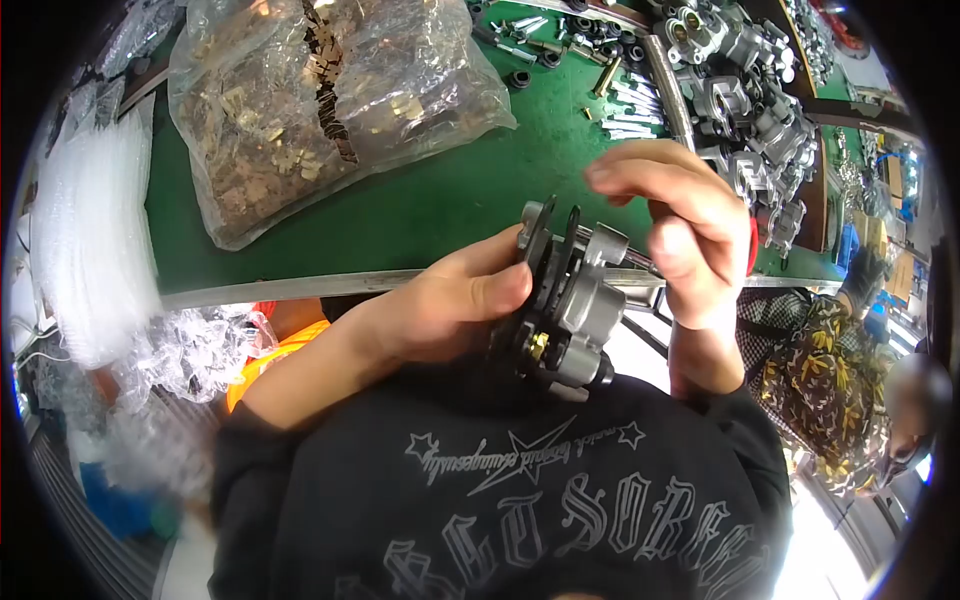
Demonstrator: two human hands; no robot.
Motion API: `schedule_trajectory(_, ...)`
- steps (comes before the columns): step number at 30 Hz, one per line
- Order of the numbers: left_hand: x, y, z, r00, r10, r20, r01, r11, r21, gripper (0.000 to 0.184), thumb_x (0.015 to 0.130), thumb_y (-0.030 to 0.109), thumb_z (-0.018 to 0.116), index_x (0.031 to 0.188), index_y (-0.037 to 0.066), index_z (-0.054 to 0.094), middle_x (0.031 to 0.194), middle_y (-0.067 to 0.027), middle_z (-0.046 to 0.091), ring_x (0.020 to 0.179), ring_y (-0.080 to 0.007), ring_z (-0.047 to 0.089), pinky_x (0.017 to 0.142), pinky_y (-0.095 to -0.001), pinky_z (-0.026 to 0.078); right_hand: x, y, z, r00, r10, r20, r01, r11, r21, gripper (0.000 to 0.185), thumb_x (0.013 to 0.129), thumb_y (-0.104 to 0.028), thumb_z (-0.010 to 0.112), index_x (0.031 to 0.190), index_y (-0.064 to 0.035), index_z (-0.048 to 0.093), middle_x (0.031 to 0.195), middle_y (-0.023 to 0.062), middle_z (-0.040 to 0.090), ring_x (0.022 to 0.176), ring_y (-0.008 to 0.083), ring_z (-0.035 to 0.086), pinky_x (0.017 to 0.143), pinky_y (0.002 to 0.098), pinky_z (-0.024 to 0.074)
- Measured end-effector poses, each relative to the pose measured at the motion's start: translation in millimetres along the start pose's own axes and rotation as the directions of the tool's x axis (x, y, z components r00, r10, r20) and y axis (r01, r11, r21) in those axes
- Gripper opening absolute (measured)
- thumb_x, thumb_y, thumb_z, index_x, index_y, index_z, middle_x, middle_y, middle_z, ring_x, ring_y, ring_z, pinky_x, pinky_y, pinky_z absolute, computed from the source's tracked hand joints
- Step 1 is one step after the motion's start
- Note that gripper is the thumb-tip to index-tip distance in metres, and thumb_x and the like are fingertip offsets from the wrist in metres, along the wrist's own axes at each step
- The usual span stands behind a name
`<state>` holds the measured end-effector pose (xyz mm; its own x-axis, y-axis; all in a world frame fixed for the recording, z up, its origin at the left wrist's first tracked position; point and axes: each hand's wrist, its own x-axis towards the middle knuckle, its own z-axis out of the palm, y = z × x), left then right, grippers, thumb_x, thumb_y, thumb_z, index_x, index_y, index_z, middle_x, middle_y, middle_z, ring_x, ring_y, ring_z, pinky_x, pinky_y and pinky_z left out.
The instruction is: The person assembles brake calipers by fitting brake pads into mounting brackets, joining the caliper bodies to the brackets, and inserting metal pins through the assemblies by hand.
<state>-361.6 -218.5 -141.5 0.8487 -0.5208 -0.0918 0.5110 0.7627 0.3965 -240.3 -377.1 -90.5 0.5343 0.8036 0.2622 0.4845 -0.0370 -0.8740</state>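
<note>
My left hand (440, 305) is closed around a brake caliper (595, 310), held tilted above my lap at the bench edge. Two dark, flat brake pads (555, 265) stand side by side at the caliper's left, with my thumb against one. A small brass-coloured clip (539, 345) shows low in the caliper. My right hand (695, 230) is just right of the caliper, its index finger stretched over and the other fingers curled. A thin metal rod (640, 261) runs between the caliper and this hand. Something red (753, 245) peeks out behind the hand; its shape is hidden.
On the green bench (400, 200) lies a clear plastic bag (330, 110) of copper-coloured clips. Bolts and pins (632, 108) are spread at the back, beside heaped calipers (765, 120). White foam sleeves (95, 220) are stacked at left. Another person (820, 390) is at right.
</note>
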Motion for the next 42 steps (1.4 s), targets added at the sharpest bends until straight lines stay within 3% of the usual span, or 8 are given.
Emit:
schedule_trajectory(5,0.2,-5.4,-4.7,0.999,0.049,-0.009,-0.049,0.997,-0.056,0.063,0.086,0.035,0.050,0.131,0.001,0.024,0.120,-0.0088,0.043,0.108,-0.0165,0.044,0.089,-0.0316,0.038,6.3,-1.8,2.6,0.972,0.157,0.177,-0.169,0.984,0.055,0.028,0.076,-0.021,0.059,0.088,0.0046,0.061,0.087,0.0179,0.060,0.080,0.0255,0.059,0.071,0.0305,0.0444)
schedule_trajectory(11,6.1,-2.8,-2.6,0.998,0.017,-0.064,-0.028,0.982,-0.189,0.042,0.088,0.031,0.047,0.116,-0.001,0.042,0.102,-0.0092,0.056,0.089,-0.0167,0.056,0.077,-0.0305,0.046,20.1,3.0,-7.7,0.957,0.084,0.278,-0.091,0.996,0.014,0.015,0.072,0.002,0.063,0.086,0.0034,0.063,0.083,0.0136,0.062,0.074,0.0199,0.060,0.067,0.0265,0.0462)
schedule_trajectory(19,6.9,-2.7,-5.6,0.984,-0.148,-0.095,0.115,0.950,-0.290,0.038,0.088,0.033,0.043,0.101,-0.001,0.052,0.090,-0.0133,0.060,0.079,-0.0226,0.060,0.073,-0.0336,0.049,5.6,13.6,1.0,0.928,0.316,0.196,-0.337,0.938,0.084,0.013,0.073,0.002,0.063,0.086,0.0055,0.063,0.082,0.0121,0.063,0.071,0.0128,0.058,0.062,0.0213,0.0447)
schedule_trajectory(22,2.6,-1.2,-3.9,0.975,-0.202,-0.093,0.155,0.918,-0.365,0.033,0.087,0.029,0.046,0.103,0.001,0.052,0.091,-0.0090,0.060,0.082,-0.0159,0.059,0.073,-0.0299,0.048,1.0,10.0,5.8,0.917,0.350,0.192,-0.371,0.925,0.082,0.012,0.073,0.002,0.064,0.085,0.0055,0.064,0.082,0.0123,0.063,0.070,0.0122,0.057,0.061,0.0207,0.0445)
schedule_trajectory(29,5.4,-6.4,2.6,0.972,-0.185,-0.145,0.131,0.939,-0.318,0.031,0.087,0.029,0.047,0.098,0.001,0.055,0.090,-0.0084,0.061,0.076,-0.0150,0.059,0.069,-0.0280,0.047,0.5,2.3,3.8,0.926,0.323,0.194,-0.341,0.938,0.065,0.012,0.073,0.003,0.064,0.085,0.0057,0.063,0.082,0.0126,0.063,0.070,0.0128,0.058,0.061,0.0212,0.0444)
schedule_trajectory(32,7.2,-4.4,5.4,0.973,-0.189,-0.132,0.152,0.956,-0.251,0.030,0.086,0.027,0.047,0.096,0.000,0.054,0.087,-0.0068,0.061,0.073,-0.0131,0.058,0.068,-0.0264,0.047,-0.3,3.0,-0.4,0.966,0.192,0.171,-0.194,0.981,-0.007,0.013,0.072,0.002,0.064,0.084,0.0056,0.063,0.082,0.0139,0.063,0.070,0.0157,0.059,0.062,0.0236,0.0448)
schedule_trajectory(39,13.4,5.1,13.9,0.972,0.001,-0.236,0.048,0.978,0.202,0.023,0.084,0.020,0.051,0.095,0.000,0.051,0.086,-0.0034,0.057,0.078,-0.0063,0.053,0.069,-0.0211,0.043,-4.1,-7.6,-3.1,0.998,-0.014,0.062,0.018,0.997,-0.076,0.018,0.067,-0.001,0.067,0.084,0.0041,0.064,0.081,0.0170,0.063,0.070,0.0223,0.061,0.064,0.0270,0.0476)
schedule_trajectory(42,15.9,11.6,18.8,0.986,-0.075,-0.146,0.075,0.997,-0.006,0.026,0.085,0.020,0.050,0.101,-0.001,0.050,0.090,-0.0036,0.057,0.081,-0.0066,0.052,0.071,-0.0210,0.042,-2.2,-10.2,-1.9,0.997,-0.048,0.053,0.048,0.999,0.002,0.019,0.066,-0.002,0.068,0.084,0.0041,0.064,0.081,0.0180,0.063,0.070,0.0225,0.061,0.063,0.0267,0.0480)
